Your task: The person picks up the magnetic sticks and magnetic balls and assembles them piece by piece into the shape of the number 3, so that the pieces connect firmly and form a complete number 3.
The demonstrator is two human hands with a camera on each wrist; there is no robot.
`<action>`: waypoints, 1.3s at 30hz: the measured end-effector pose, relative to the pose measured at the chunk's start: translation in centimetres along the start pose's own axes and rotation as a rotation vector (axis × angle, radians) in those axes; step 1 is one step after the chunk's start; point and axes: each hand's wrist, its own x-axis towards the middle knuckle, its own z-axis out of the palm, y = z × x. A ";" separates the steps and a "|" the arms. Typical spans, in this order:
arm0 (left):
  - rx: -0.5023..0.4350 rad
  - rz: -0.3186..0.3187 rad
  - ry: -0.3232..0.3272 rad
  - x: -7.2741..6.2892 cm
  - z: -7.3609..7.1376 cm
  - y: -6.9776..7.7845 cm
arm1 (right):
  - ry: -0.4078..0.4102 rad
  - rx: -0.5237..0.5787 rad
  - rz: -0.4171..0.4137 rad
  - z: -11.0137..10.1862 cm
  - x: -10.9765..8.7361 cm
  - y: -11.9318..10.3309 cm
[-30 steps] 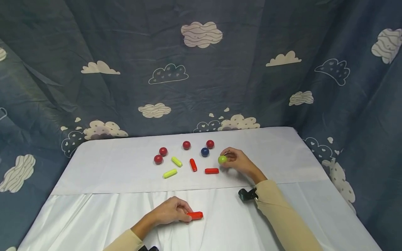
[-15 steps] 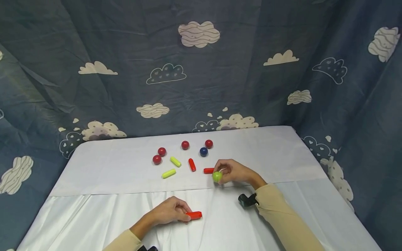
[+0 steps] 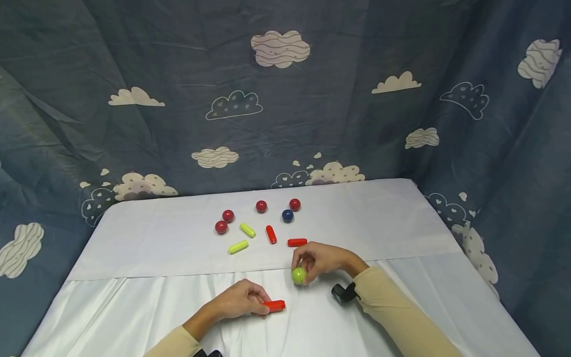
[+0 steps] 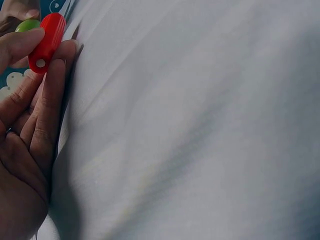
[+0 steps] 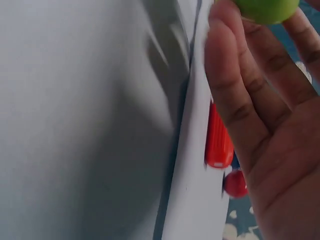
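My left hand point(image 3: 243, 299) pinches a short red ribbed rod point(image 3: 275, 306) between thumb and fingers, low over the front part of the white cloth. In the left wrist view the end of the rod point(image 4: 47, 42) that faces the camera bears a pale round spot. Up and to the right of it, my right hand point(image 3: 324, 259) holds a green ball point(image 3: 298, 276) at its fingertips. The right wrist view shows only the lower part of this ball point(image 5: 270, 9) at the top edge. Ball and rod are apart, with a small gap between them.
Behind the hands on the white cloth point(image 3: 379, 213) lie two more red rods point(image 3: 297, 242), two yellow-green rods point(image 3: 238, 247), a blue ball point(image 3: 287, 215) and several red balls point(image 3: 261, 207). A dark cloud-patterned curtain point(image 3: 312, 124) hangs behind and at both sides of the table.
My right hand has carried the green ball from beside the blue ball toward the front and left, closer to the rod. The left hand has kept its place with the red rod.
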 end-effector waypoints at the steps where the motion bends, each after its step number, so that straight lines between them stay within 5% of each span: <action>1: -0.003 0.001 0.001 0.0 0.0 0.0 | -0.017 0.002 0.007 0.2 0.1 -0.1; 17: -0.002 0.004 -0.008 0.0 -0.2 0.2 | -0.116 -0.165 -0.023 2.2 0.5 -0.9; 39: -0.045 0.013 -0.009 0.0 0.0 0.0 | -0.152 -0.146 -0.009 3.9 1.1 -0.9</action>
